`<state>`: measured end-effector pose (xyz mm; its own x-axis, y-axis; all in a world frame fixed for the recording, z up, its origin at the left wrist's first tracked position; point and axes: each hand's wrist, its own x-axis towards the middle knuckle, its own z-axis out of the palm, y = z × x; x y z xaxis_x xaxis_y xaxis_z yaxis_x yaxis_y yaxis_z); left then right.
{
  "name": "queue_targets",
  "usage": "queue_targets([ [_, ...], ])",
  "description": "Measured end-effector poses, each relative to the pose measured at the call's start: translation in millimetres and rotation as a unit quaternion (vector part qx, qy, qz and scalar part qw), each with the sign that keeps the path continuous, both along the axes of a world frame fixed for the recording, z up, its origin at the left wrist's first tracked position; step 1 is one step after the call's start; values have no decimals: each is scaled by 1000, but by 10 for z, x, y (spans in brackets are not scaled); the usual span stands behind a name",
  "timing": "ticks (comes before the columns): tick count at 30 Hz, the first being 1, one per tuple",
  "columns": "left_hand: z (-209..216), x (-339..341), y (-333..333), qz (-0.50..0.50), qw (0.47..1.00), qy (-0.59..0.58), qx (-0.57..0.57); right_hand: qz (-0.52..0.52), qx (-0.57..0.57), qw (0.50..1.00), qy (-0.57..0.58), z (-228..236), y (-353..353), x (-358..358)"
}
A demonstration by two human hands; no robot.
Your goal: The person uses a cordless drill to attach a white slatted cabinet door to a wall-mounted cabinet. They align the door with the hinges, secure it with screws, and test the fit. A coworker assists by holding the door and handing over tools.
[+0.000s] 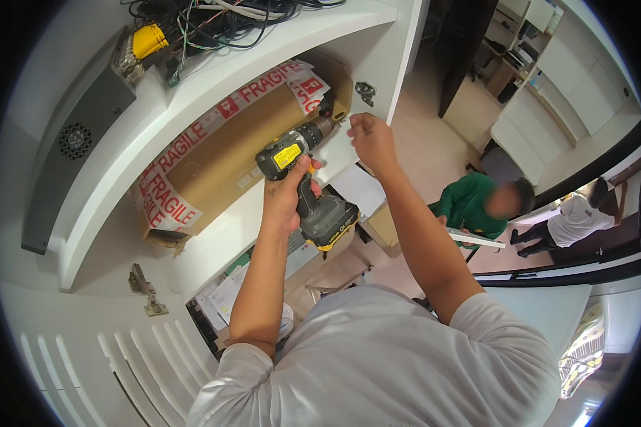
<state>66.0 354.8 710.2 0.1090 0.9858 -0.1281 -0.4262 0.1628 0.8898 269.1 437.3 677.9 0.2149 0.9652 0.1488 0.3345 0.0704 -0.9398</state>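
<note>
L grip (285, 199) clenched; R grip (373, 142) fwd, part-curled.

Behind the drill (283, 154), a carton (224, 158) lies in the cabinet (381, 67), below cables (224, 23) on its upper shelf (338, 27).

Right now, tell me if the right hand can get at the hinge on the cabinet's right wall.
Likely yes: the hinge sits just past the right hand, with nothing visible between them. That hand is near the tip of the drill, though; whether it holds anything is unclear.

Free ledge (228, 231), cardboard box (224, 162) behind
</note>
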Motion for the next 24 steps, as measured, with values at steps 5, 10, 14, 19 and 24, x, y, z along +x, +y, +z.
queue_targets([
  [5, -61, 189, 60, -29, 997, -62, -19, 71, 11, 891, 449, 10, 26, -34],
  [10, -104, 335, 103, -43, 997, -67, -4, 105, 31, 837, 537, 23, 17, 13],
  [14, -100, 387, 118, -41, 997, -63, 19, 100, 23, 828, 551, 18, 34, 22],
  [19, -110, 389, 120, -43, 997, -64, 5, 69, 25, 831, 552, -48, 88, 6],
  [24, -134, 410, 112, -40, 997, -69, -2, 72, 27, 836, 543, 19, 33, -15],
])
